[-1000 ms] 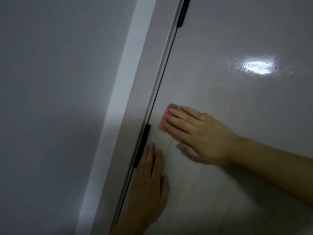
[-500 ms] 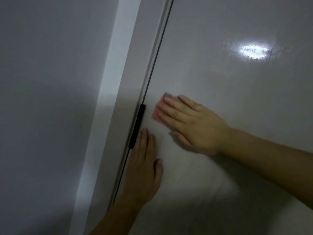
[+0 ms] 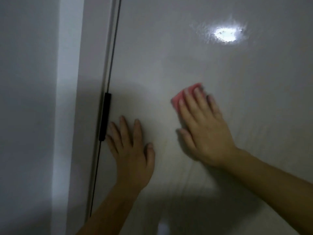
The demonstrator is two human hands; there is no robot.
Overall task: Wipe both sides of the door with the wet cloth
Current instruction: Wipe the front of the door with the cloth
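The pink cloth (image 3: 180, 99) lies flat on the door (image 3: 203, 61), well right of the black hinge (image 3: 105, 116), pinned under the straight fingers of the right hand (image 3: 206, 133); that grip is released, pressing rather than clutching. The left hand (image 3: 132, 150) rests flat just beside the hinge, its grip likewise released, steadying the panel. Wiping well probably means even palm pressure, overlapping strokes, and working right out to the hinge edge.

The pale door (image 3: 169, 53) bears a pink cloth (image 3: 178, 100) under the right hand (image 3: 207, 134), the left hand (image 3: 133, 153) flat nearby.
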